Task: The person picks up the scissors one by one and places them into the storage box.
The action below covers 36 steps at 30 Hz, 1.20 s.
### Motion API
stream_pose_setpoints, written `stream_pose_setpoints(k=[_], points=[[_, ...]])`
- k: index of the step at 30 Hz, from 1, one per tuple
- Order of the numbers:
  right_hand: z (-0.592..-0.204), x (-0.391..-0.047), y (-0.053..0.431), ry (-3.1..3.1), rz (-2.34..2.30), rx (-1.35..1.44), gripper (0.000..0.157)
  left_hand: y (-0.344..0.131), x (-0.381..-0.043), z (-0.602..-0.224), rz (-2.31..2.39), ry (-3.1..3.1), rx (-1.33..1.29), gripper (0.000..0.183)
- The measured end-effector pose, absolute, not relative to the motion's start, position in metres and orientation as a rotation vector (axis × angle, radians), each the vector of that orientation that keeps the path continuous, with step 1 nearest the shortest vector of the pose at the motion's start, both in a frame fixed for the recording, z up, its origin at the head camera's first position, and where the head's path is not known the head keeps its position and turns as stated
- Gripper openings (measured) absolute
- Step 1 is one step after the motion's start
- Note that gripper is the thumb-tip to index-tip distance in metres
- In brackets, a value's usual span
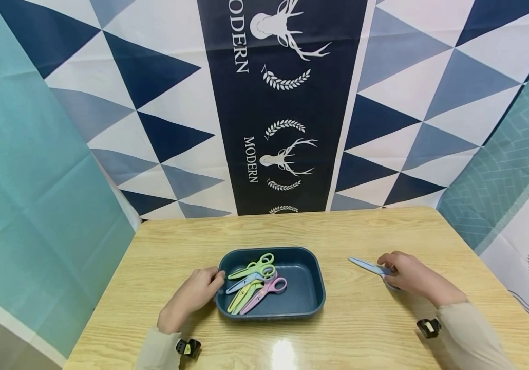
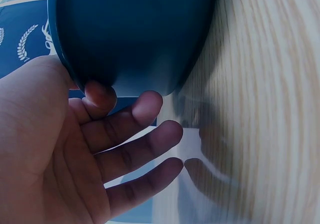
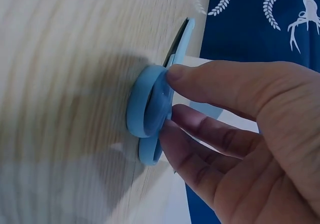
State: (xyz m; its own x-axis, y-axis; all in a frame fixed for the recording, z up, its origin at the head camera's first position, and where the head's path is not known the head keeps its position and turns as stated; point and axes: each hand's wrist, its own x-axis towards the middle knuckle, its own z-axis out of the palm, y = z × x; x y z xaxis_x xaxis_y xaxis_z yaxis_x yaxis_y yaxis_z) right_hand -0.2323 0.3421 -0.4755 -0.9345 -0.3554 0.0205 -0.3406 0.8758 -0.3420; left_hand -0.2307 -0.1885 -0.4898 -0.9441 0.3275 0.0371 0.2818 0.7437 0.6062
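Observation:
A dark blue plastic bin [image 1: 299, 282] sits on the table, with several craft scissors in its left half: green scissors [image 1: 264, 268], blue scissors [image 1: 248, 280] and pink scissors [image 1: 276, 285] among them. My left hand [image 1: 198, 289] pinches the bin's left rim between thumb and index finger; in the left wrist view the other fingers spread below the bin's wall [image 2: 135, 34]. Off to the right, my right hand [image 1: 405, 272] pinches light blue scissors [image 1: 366, 264] near the handle loops [image 3: 145, 102]. Their blades point left, away from the palm, low over the tabletop.
The light wood table [image 1: 338, 329] ends at the back against a patterned cloth [image 1: 283, 103] with deer heads and triangles. Teal cloth [image 1: 38, 180] hangs at the left. Each wrist wears a small black camera.

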Motion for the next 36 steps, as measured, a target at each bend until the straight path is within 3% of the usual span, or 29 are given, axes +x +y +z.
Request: stream_pose_setpoints(k=[22, 36], points=[[-0.479, -0.218, 0.346, 3.105, -0.627, -0.438, 0.05, -0.19, -0.232, -0.491, 0.975, 2.864, 0.494, 0.038], [-0.489, -0.216, 0.352, 3.094, -0.633, -0.362, 0.039, -0.189, -0.232, -0.493, 0.97, 2.877, 0.496, 0.038]])
